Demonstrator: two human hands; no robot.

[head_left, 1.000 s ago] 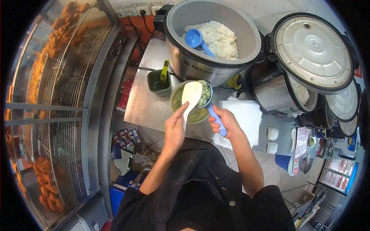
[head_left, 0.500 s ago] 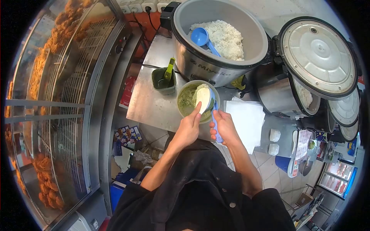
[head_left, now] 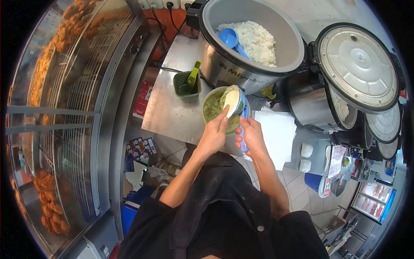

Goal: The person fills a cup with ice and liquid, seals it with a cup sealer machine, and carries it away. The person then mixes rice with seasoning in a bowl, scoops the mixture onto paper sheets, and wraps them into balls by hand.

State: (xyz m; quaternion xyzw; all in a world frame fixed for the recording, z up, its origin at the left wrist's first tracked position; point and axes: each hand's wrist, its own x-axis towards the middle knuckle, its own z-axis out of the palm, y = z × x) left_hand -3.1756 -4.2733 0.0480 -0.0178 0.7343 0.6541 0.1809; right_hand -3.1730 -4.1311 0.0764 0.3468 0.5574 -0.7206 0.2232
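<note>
My left hand [head_left: 214, 134] is closed on the handle of a pale rice paddle [head_left: 233, 100]. The paddle's flat head lies against the opening of a blue scoop [head_left: 243, 103], over the right side of a round bowl [head_left: 208, 97] of green mixture. My right hand [head_left: 251, 136] grips the scoop's lilac-blue handle, and the scoop is tilted on its side. What the scoop holds is mostly hidden behind the paddle. Just left of the bowl stands a green square container [head_left: 188, 96] with a lime-green spoon [head_left: 193, 73] in it.
A large rice cooker [head_left: 233, 77] holding rice and a blue ladle [head_left: 229, 38] stands behind the bowl. White paper sheets [head_left: 276, 134] lie to the right, beside two small white packets [head_left: 306, 150]. More cookers stand at the right. A glass cabinet [head_left: 103, 125] with fried food is at the left.
The scoop has turned from facing up onto its side, and the paddle has moved right with it, lower over the bowl. The view has shifted slightly.
</note>
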